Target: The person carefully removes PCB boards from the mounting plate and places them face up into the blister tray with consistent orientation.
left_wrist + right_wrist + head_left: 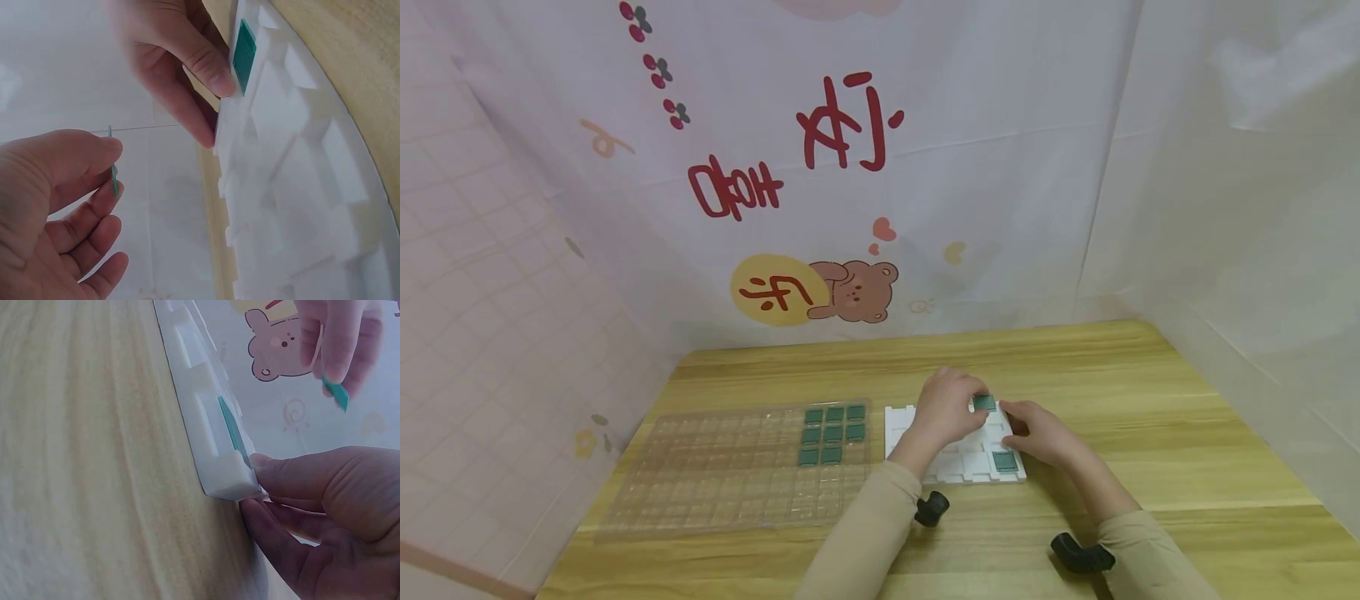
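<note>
My left hand [946, 408] pinches a thin green square chip [983, 403] between thumb and forefinger, above the far right part of a white slotted tray [955, 468]. In the left wrist view that chip [114, 178] is edge-on and apart from the tray. My right hand [1041, 429] holds the tray's right edge; the right wrist view has its thumb [281, 475] at the top and the other fingers lower on the side. Another green chip [1004, 462] lies in the tray's near right corner. The left hand and forearm hide part of the tray.
Left of the white tray lies a wide clear plastic tray [715, 475] of small compartments, with several green chips [832, 433] near its right end. Both sit on a wooden table [985, 542]. A printed cloth [1000, 167] hangs behind the table. Black wrist-worn pieces [1081, 554] stick out from both forearms.
</note>
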